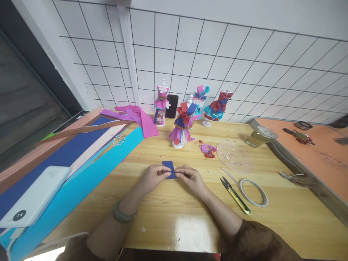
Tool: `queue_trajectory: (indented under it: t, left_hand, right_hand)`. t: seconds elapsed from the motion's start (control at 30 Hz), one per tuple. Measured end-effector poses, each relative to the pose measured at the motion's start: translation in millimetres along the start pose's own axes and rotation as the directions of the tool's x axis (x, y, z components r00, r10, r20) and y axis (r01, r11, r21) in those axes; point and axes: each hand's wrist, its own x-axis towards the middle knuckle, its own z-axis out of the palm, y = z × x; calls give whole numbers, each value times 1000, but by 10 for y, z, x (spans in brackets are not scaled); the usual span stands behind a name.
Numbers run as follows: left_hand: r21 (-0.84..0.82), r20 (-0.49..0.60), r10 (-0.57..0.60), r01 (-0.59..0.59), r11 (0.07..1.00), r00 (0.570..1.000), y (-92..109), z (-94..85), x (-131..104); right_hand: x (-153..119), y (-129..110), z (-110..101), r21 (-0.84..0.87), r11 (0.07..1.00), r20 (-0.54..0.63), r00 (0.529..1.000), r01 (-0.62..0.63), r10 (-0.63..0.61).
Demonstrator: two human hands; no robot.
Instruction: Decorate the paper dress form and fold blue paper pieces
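A small dark blue piece of crepe paper (168, 164) is pinched between my two hands, just above the wooden table. My left hand (156, 177) grips its left side between thumb and fingers. On the other side my right hand (191, 178) holds it the same way, with the fingertips of both hands almost meeting. The paper looks gathered at the middle, its upper part standing flat beyond my fingers. Directly behind stands a miniature dress form (181, 127) in a red, blue and pink paper dress.
Yellow-handled thread snips (236, 196) and a roll of double-sided tape (254, 193) lie to the right, near a clear round dish (235, 158) of small beads. Coloured paper strips (108, 148) and a white power bank (36, 195) cover the left. More dress forms (217, 106) and a phone (172, 106) stand by the wall.
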Motion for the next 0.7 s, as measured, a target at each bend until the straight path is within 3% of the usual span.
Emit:
queue_trajectory:
  t: [0.37, 0.7]
  left_hand:
    - [19, 12, 8, -8, 1000, 1000, 20, 8, 0]
    - [42, -4, 36, -36, 998, 999, 115, -13, 2]
  right_hand:
    - [-4, -3, 41, -40, 999, -52, 999, -4, 2]
    - [4, -81, 12, -56, 998, -4, 1000, 18, -18]
